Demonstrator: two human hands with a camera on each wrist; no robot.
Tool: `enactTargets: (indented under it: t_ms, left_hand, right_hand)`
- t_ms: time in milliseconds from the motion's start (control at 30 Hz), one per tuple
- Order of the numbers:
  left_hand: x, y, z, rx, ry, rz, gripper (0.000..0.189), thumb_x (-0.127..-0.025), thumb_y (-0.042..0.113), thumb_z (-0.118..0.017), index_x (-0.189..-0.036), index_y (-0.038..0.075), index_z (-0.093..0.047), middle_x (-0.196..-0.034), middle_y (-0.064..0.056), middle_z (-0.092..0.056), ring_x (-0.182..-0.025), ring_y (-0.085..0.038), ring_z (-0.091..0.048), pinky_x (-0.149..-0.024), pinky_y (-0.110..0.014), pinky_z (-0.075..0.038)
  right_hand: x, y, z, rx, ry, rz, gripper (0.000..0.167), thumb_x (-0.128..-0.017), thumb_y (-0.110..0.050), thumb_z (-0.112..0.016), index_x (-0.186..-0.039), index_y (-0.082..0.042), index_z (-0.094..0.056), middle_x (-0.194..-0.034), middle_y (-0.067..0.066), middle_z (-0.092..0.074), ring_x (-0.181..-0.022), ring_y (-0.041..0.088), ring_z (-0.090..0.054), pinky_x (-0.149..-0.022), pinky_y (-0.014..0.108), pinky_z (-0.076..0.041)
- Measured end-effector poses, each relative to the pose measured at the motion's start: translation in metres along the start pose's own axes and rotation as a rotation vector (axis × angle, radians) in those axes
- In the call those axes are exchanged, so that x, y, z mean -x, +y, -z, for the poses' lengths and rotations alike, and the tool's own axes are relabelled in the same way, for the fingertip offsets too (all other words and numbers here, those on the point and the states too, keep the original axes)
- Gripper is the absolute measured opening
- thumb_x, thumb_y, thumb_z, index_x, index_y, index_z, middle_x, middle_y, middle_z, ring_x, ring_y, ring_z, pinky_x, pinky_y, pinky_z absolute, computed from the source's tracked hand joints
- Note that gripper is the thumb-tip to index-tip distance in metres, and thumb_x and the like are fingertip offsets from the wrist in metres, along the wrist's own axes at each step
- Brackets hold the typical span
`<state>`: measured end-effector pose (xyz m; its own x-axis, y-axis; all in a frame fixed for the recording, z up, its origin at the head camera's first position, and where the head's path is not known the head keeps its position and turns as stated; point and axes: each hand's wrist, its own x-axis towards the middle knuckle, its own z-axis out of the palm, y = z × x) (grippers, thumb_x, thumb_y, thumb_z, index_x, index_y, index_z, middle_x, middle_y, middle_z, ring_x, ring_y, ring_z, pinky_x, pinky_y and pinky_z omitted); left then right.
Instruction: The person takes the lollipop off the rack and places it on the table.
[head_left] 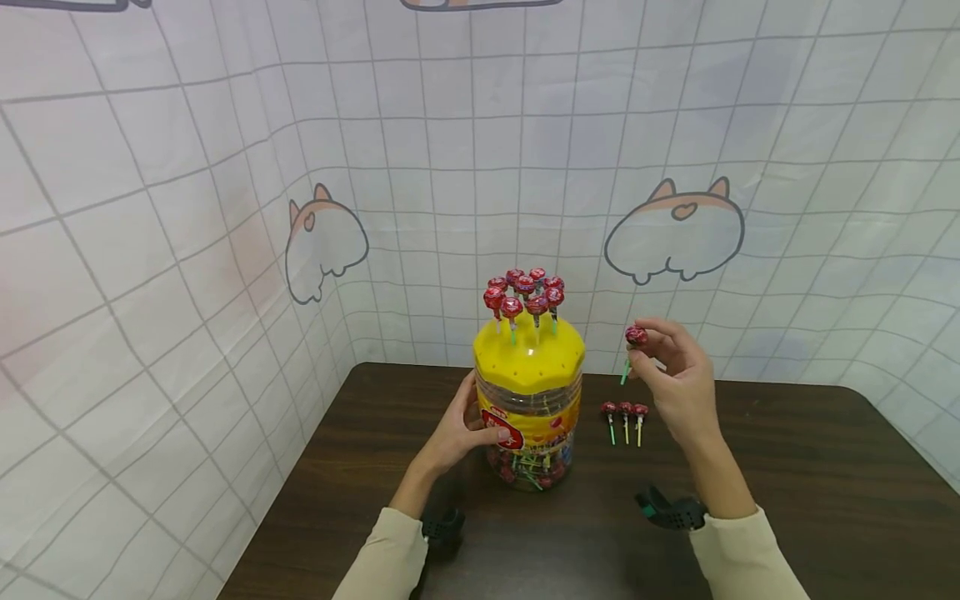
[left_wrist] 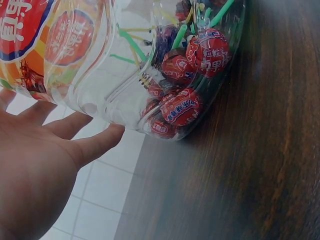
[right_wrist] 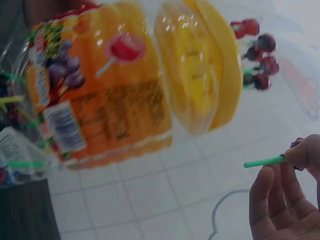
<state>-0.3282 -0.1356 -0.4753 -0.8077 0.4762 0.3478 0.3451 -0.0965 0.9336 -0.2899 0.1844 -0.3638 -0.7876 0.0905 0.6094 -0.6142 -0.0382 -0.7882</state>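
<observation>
A clear candy jar (head_left: 530, 429) with a yellow lid (head_left: 528, 354) stands upright on the dark table. Several red-wrapped lollipops (head_left: 524, 285) stick up from holes in the lid, and more lollipops (left_wrist: 181, 107) lie loose in the jar's bottom. My left hand (head_left: 453, 429) holds the jar's left side, its thumb across the front label and its other fingers round the side. To the jar's right and above the table, my right hand (head_left: 678, 379) pinches a lollipop (head_left: 636, 335) near its head; the green stick (right_wrist: 263, 162) points down, apart from the lid.
Three lollipops (head_left: 626, 410) lie in a row on the wooden table (head_left: 810, 467), right of the jar, under my right hand. Behind the table hangs a white grid-patterned cloth (head_left: 480, 183) with cartoon prints. Black bands (head_left: 670, 510) sit on both wrists.
</observation>
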Motion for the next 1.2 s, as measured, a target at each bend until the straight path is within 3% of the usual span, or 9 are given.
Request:
enactTargets:
  t_ms: [267,467,667,900,1200]
  left_hand:
    - [0.000,-0.003,0.002,-0.007,-0.004,-0.007,0.095,-0.090,0.028,-0.079,-0.162,0.033,-0.017,-0.155,-0.011,-0.043,-0.133,-0.025,-0.054,-0.108,-0.051,-0.050]
    - [0.001,-0.002,0.000,-0.003,-0.003,-0.006,0.096,-0.090,0.027,-0.080,-0.162,0.035,-0.017,-0.156,-0.009,-0.041,-0.137,-0.026,-0.052,-0.110,-0.052,-0.049]
    - [0.000,-0.001,0.000,-0.003,-0.003,0.001,0.096,-0.090,0.028,-0.080,-0.162,0.037,-0.017,-0.156,-0.007,-0.042,-0.138,-0.028,-0.052,-0.111,-0.054,-0.048]
    - [0.001,0.001,0.001,-0.011,-0.002,-0.004,0.095,-0.090,0.028,-0.079,-0.162,0.033,-0.017,-0.156,-0.010,-0.042,-0.135,-0.028,-0.053,-0.109,-0.054,-0.049]
    - [0.001,0.001,0.001,-0.008,-0.006,-0.003,0.095,-0.091,0.029,-0.078,-0.163,0.030,-0.016,-0.156,-0.012,-0.041,-0.135,-0.029,-0.053,-0.109,-0.053,-0.049]
  right_hand:
    - [0.008,0.031,0.024,-0.010,0.078,-0.079,0.038,-0.091,0.015,-0.064,-0.126,0.002,-0.065,-0.098,0.003,-0.071,-0.076,0.012,-0.065,-0.060,0.022,-0.057]
    - [0.013,0.051,0.040,0.066,0.039,-0.142,0.038,-0.093,0.010,-0.064,-0.128,-0.004,-0.064,-0.099,-0.006,-0.070,-0.077,0.011,-0.066,-0.062,0.020,-0.058]
    - [0.016,0.066,0.057,0.092,0.039,-0.218,0.040,-0.095,0.005,-0.065,-0.132,-0.009,-0.063,-0.099,-0.003,-0.066,-0.082,0.010,-0.068,-0.065,0.023,-0.061]
    - [0.021,0.083,0.068,0.239,0.040,-0.309,0.039,-0.096,0.001,-0.066,-0.131,-0.015,-0.063,-0.096,-0.005,-0.063,-0.074,0.008,-0.066,-0.066,0.023,-0.060]
    - [0.030,0.109,0.084,0.307,-0.030,-0.413,0.040,-0.097,0.000,-0.063,-0.135,-0.005,-0.054,-0.095,-0.002,-0.060,-0.081,0.010,-0.068,-0.072,0.028,-0.063]
